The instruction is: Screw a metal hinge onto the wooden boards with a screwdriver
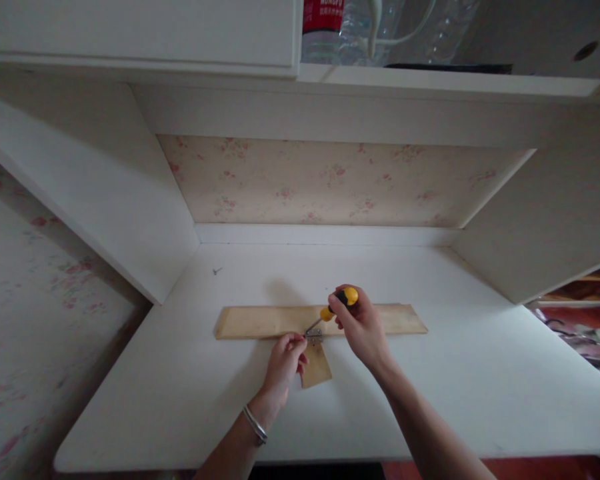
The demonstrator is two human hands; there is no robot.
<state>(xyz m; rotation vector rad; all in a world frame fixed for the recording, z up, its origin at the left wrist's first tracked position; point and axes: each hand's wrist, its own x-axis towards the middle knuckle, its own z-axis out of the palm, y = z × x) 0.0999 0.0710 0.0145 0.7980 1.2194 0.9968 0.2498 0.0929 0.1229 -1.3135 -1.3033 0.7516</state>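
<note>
My right hand (363,327) is closed around a yellow and black screwdriver (344,298). The shaft slants down to the left, its tip meeting a small metal hinge (314,334). This hinge lies where a long pale wooden board (260,321) meets a short wooden piece (317,367) on the near side. Beside the screwdriver tip, my left hand (285,360) has thumb and forefinger pinched together at the hinge's left edge. What sits between those fingertips is too small to make out.
Small screws (217,271) lie on the white desktop (180,393), back left of the board. White side panels (105,180) rise left and right. Overhead, a shelf (450,80) holds plastic bottles (323,27) beside a white cabinet door (140,33).
</note>
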